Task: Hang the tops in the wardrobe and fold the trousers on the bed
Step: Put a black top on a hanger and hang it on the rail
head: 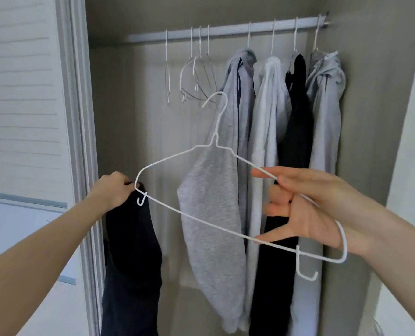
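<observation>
My left hand (113,190) grips the top of a dark navy top (132,258), which hangs down in front of the wardrobe's left side. My right hand (306,204) holds a white wire hanger (201,218) by its right shoulder, fingers curled round the wire. The hanger is tilted, its hook pointing up and left, and its left end touches the dark top next to my left hand. Behind them the wardrobe rail (225,30) carries several hung tops: a grey one (216,202), a white one (267,117), a black one (298,122) and a light grey hoodie (326,105).
Several bare wire hangers (196,73) hang on the left half of the rail. A sliding wardrobe door with a white frame (80,141) stands at the left. A beige side wall (376,117) closes the wardrobe at the right. The bed is out of view.
</observation>
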A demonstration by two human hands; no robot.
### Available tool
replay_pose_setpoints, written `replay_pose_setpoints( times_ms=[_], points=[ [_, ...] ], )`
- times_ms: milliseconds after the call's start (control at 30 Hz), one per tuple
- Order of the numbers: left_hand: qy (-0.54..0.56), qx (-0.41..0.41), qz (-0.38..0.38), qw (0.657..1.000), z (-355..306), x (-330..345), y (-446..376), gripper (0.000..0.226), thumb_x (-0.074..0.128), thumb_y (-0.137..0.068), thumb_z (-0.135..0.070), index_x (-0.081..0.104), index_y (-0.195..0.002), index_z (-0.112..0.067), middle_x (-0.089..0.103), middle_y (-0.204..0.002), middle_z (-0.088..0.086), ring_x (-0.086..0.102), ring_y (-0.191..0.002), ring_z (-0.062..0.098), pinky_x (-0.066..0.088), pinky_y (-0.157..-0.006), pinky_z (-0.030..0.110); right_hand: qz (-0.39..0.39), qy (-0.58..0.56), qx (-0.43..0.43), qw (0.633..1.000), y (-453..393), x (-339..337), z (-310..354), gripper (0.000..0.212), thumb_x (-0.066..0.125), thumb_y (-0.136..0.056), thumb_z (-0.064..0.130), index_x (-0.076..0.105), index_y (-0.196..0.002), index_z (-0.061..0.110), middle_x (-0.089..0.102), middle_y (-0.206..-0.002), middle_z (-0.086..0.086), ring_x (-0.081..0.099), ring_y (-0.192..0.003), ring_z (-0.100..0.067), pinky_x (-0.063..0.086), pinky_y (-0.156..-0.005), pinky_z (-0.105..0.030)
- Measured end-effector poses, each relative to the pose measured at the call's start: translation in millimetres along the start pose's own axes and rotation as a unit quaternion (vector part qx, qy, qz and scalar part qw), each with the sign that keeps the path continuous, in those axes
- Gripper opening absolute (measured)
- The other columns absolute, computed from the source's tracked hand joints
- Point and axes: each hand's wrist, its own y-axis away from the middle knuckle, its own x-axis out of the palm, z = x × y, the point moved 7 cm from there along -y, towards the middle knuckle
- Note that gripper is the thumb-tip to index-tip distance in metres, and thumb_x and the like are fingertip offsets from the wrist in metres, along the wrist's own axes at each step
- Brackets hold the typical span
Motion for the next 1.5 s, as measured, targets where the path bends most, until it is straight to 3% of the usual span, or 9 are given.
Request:
replay_pose_setpoints(
  times_ms=[367,500,633,800,1000,1200,1300,1433,1500],
  points=[
    [0.136,-0.002,0.088,0.987,-43.6,12.5,23.6,0.052,0.067,-0.087,-0.042,0.053,-0.054,-0.005,0.038,-0.045,-0.001,0.036,-0.043,0.014,0.029,-0.051,0.026,0.012,0.102,0.046,0.994,-22.0,-24.2,-50.4,0.027,0.043,-0.099,0.013,0.059,-0.12,0.009,0.052,-0.058,-0.006,0.058,-0.061,-0.018,0.042,-0.088,-0.072],
    [0.208,-0.017,0.08,0.975,-71.9,15.4,39.3,0.03,0.067,-0.087,-0.03,0.06,-0.072,-0.006,0.036,-0.062,0.009,0.038,-0.05,0.02,0.037,-0.046,0.025,0.002,0.188,-0.004,0.982,-44.9,-15.2,-72.0,0.026,0.039,-0.102,0.013,0.06,-0.116,0.016,0.058,-0.057,-0.001,0.059,-0.064,-0.011,0.051,-0.091,-0.057],
    [0.381,-0.031,0.125,0.916,-99.0,14.2,59.1,0.024,0.061,-0.091,-0.019,0.071,-0.099,0.002,0.066,-0.088,0.023,0.067,-0.081,0.034,0.059,-0.081,0.048,0.001,0.236,-0.108,0.966,-55.5,-14.3,-71.2,0.027,0.042,-0.1,0.008,0.063,-0.116,0.014,0.056,-0.054,0.002,0.056,-0.059,-0.009,0.052,-0.093,-0.049],
    [0.051,0.245,-0.063,0.966,-120.3,-32.8,78.9,0.022,0.06,-0.092,-0.045,0.072,-0.097,-0.027,0.051,-0.089,-0.003,0.047,-0.095,0.015,0.036,-0.091,0.029,0.061,0.069,-0.146,0.985,-55.1,-31.9,-60.1,0.031,0.05,-0.094,0.013,0.065,-0.118,0.002,0.051,-0.053,-0.004,0.051,-0.058,-0.02,0.045,-0.071,-0.035],
    [0.245,0.228,-0.069,0.94,-127.7,-46.7,94.3,0.03,0.054,-0.098,-0.03,0.065,-0.082,-0.007,0.054,-0.071,0.014,0.044,-0.064,0.007,0.036,-0.062,0.017,0.241,-0.178,0.042,0.953,-60.8,-20.9,-93.9,0.058,0.048,-0.09,0.052,0.06,-0.127,0.009,0.066,-0.112,-0.013,0.058,-0.108,-0.027,0.039,-0.099,-0.048],
    [0.305,0.223,-0.079,0.922,-134.1,-53.0,93.6,0.023,0.055,-0.098,-0.03,0.073,-0.087,-0.022,0.063,-0.094,0.025,0.053,-0.081,0.022,0.038,-0.08,0.031,0.165,0.244,0.028,0.955,-58.2,-5.7,-152.4,0.032,0.044,-0.099,0.018,0.058,-0.128,0.02,0.064,-0.123,0.005,0.056,-0.112,-0.008,0.039,-0.102,-0.029],
    [0.294,0.209,-0.092,0.928,-122.4,-54.0,91.2,0.022,0.056,-0.098,-0.028,0.075,-0.091,-0.019,0.067,-0.094,0.018,0.056,-0.082,0.024,0.04,-0.08,0.023,0.085,0.438,-0.083,0.891,-57.5,-17.1,-146.3,0.028,0.052,-0.097,0.019,0.057,-0.124,0.024,0.051,-0.122,0.017,0.054,-0.098,0.005,0.045,-0.09,-0.017],
    [0.274,0.153,-0.122,0.942,-85.9,-60.3,82.8,0.022,0.056,-0.098,-0.028,0.074,-0.091,-0.017,0.069,-0.092,0.009,0.058,-0.081,0.005,0.043,-0.076,0.016,0.065,0.706,-0.244,0.662,-44.1,-27.6,-134.3,0.02,0.048,-0.092,0.023,0.06,-0.106,0.018,0.052,-0.106,0.01,0.05,-0.091,-0.002,0.046,-0.09,-0.023],
    [0.274,0.132,-0.126,0.944,-69.5,-61.3,80.0,0.021,0.056,-0.097,-0.028,0.074,-0.087,-0.021,0.07,-0.09,0.002,0.06,-0.081,0.004,0.046,-0.082,0.024,0.067,0.734,-0.295,0.608,-38.5,-32.8,-126.7,0.021,0.05,-0.088,0.021,0.063,-0.104,0.018,0.058,-0.096,0.007,0.053,-0.096,-0.01,0.04,-0.103,-0.029]
  ],
)
